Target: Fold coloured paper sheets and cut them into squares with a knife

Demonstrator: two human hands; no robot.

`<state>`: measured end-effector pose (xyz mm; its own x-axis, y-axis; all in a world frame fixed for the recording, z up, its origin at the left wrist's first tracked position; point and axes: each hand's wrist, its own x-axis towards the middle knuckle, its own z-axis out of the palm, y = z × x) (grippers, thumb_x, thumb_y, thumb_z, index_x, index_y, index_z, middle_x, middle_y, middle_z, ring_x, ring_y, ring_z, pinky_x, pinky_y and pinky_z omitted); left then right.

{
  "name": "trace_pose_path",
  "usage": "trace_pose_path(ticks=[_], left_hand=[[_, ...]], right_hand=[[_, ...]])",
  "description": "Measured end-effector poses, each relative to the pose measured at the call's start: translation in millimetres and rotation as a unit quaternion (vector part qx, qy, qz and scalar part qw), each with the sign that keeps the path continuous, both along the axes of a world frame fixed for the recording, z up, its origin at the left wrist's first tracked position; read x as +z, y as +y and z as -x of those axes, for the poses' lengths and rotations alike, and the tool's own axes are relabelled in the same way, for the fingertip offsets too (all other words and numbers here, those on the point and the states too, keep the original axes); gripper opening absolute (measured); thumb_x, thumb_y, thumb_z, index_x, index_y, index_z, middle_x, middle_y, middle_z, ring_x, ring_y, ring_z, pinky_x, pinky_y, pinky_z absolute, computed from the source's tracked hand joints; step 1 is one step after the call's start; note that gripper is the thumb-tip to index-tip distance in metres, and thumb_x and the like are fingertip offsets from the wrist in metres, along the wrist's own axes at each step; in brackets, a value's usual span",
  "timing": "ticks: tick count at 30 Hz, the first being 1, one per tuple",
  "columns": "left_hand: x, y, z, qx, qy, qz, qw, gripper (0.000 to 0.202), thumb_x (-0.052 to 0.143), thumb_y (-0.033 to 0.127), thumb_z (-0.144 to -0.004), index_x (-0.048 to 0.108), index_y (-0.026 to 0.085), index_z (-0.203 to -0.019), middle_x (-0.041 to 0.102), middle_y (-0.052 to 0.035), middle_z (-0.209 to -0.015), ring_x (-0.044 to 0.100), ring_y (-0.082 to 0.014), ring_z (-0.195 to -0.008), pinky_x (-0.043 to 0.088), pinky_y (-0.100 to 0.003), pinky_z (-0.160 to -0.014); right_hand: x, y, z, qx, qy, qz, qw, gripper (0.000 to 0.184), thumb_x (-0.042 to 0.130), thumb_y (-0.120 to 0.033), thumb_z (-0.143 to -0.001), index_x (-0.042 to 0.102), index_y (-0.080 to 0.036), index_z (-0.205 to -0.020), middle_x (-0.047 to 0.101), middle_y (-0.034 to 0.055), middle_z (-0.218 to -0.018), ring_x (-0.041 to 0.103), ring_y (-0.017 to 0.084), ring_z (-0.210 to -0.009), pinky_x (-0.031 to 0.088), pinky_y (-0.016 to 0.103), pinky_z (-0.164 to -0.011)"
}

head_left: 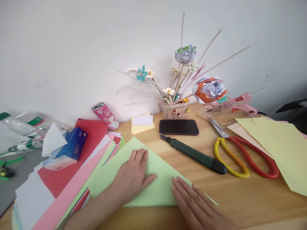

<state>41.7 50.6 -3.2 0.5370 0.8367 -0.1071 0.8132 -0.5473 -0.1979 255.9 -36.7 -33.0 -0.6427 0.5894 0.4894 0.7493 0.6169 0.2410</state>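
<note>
A light green sheet of paper [158,185], folded into a triangle, lies on the wooden table. My left hand [134,174] rests on top of it, thumb spread and fingers slightly bent, with a ring on one finger. Flat along the lower right part of the sheet lies my right hand [192,204], its fingers stretched out and touching the slanted edge. Neither hand grips anything. To the right of the paper is a dark green craft knife [196,155] with its blade end pointing to the upper left.
Scissors with yellow and red handles [247,156] lie beside yellow paper [280,143]. A phone [178,127] sits before a flower basket [176,110]. Behind are a pink glue gun [243,103] and a pink can [105,115]. Stacked coloured paper [69,191] and a tissue pack [72,148] are left.
</note>
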Motion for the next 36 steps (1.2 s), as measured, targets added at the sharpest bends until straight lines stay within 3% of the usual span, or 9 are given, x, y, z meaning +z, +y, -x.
trace_pose_path(ticks=[4, 7, 12, 17, 22, 27, 30, 33, 36], left_hand=[[2.2, 0.6, -1.6, 0.001, -0.01, 0.004, 1.0, 0.066, 0.04, 0.053, -0.088, 0.041, 0.003, -0.131, 0.046, -0.0186, -0.126, 0.043, -0.0297, -0.111, 0.055, -0.036, -0.074], [5.0, 1.3, -1.9, 0.007, -0.018, 0.024, 1.0, 0.068, 0.04, 0.055, -0.087, 0.039, 0.003, -0.131, 0.046, -0.0188, -0.125, 0.043, -0.0298, -0.111, 0.055, -0.037, -0.075], [7.2, 2.5, -1.2, -0.002, -0.034, 0.036, 0.999, 0.072, 0.04, 0.057, -0.086, 0.038, 0.001, -0.13, 0.046, -0.0194, -0.123, 0.042, -0.0298, -0.109, 0.055, -0.037, -0.072], [10.1, 5.2, 0.0, -0.006, -0.02, 0.032, 0.999, 0.071, 0.041, 0.06, -0.084, 0.042, 0.004, -0.127, 0.048, -0.0175, -0.119, 0.044, -0.0283, -0.105, 0.055, -0.034, -0.067], [9.5, 20.6, 12.8, -0.048, 0.017, 0.011, 0.999, 0.044, 0.045, 0.043, -0.09, 0.047, 0.013, -0.122, 0.052, -0.01, -0.113, 0.048, -0.0225, -0.1, 0.05, -0.025, -0.054], [11.4, 37.6, 32.7, -0.079, -0.052, 0.038, 0.995, 0.033, 0.048, 0.039, -0.09, 0.053, 0.023, -0.119, 0.05, -0.0048, -0.11, 0.047, -0.0192, -0.1, 0.045, -0.025, -0.066], [16.5, 43.2, 40.7, -0.082, -0.108, 0.065, 0.989, 0.031, 0.046, 0.038, -0.091, 0.055, 0.031, -0.12, 0.048, -0.0035, -0.103, 0.044, -0.0191, -0.101, 0.041, -0.027, -0.074], [18.4, 47.9, 45.5, -0.088, -0.148, 0.085, 0.981, 0.029, 0.04, 0.035, -0.095, 0.056, 0.033, -0.119, 0.047, -0.0022, -0.092, 0.043, -0.0167, -0.092, 0.037, -0.027, -0.076], [13.7, 53.2, 49.7, -0.099, -0.16, 0.09, 0.978, 0.031, 0.036, 0.031, -0.097, 0.055, 0.035, -0.121, 0.045, -0.0015, -0.084, 0.041, -0.0157, -0.085, 0.035, -0.026, -0.073]], right_hand=[[3.6, 21.3, -0.2, 0.019, -0.012, -0.001, 1.0, 0.039, 0.042, -0.02, -0.081, 0.054, -0.011, -0.117, 0.058, 0.0057, -0.123, 0.053, 0.016, -0.112, 0.048, 0.027, -0.084], [3.5, 29.4, -3.0, 0.034, -0.031, -0.038, 0.998, 0.04, 0.043, -0.016, -0.076, 0.056, -0.009, -0.114, 0.062, 0.0078, -0.117, 0.057, 0.017, -0.105, 0.05, 0.028, -0.078], [0.2, 34.8, -3.8, 0.055, -0.06, -0.075, 0.994, 0.044, 0.041, -0.009, -0.067, 0.057, -0.008, -0.108, 0.065, 0.009, -0.109, 0.063, 0.017, -0.094, 0.052, 0.028, -0.069], [-4.5, 36.1, -2.7, 0.054, -0.054, -0.08, 0.994, 0.045, 0.041, -0.012, -0.068, 0.056, -0.007, -0.11, 0.065, 0.0108, -0.109, 0.064, 0.018, -0.093, 0.052, 0.03, -0.068], [-7.8, 35.4, -2.3, 0.045, -0.02, -0.065, 0.997, 0.06, 0.039, -0.018, -0.077, 0.035, -0.007, -0.136, 0.062, 0.0082, -0.116, 0.059, 0.019, -0.102, 0.048, 0.032, -0.077], [-9.7, 35.7, -5.0, 0.057, -0.022, -0.058, 0.996, 0.066, 0.039, -0.023, -0.082, 0.021, 0.001, -0.14, 0.063, 0.0114, -0.114, 0.06, 0.021, -0.098, 0.046, 0.033, -0.075], [-5.5, 40.8, -8.0, 0.09, -0.01, -0.047, 0.995, 0.066, 0.036, -0.041, -0.086, 0.027, -0.002, -0.139, 0.064, 0.0122, -0.112, 0.06, 0.023, -0.098, 0.046, 0.035, -0.074], [8.7, 52.2, -1.7, 0.117, 0.0, -0.03, 0.993, 0.071, 0.035, -0.06, -0.083, 0.049, -0.004, -0.125, 0.064, 0.0161, -0.11, 0.061, 0.026, -0.097, 0.047, 0.039, -0.075], [25.4, 66.2, 19.0, 0.156, -0.011, 0.036, 0.987, 0.069, 0.039, -0.063, -0.081, 0.059, -0.005, -0.112, 0.062, 0.0176, -0.113, 0.061, 0.024, -0.1, 0.051, 0.038, -0.077]])
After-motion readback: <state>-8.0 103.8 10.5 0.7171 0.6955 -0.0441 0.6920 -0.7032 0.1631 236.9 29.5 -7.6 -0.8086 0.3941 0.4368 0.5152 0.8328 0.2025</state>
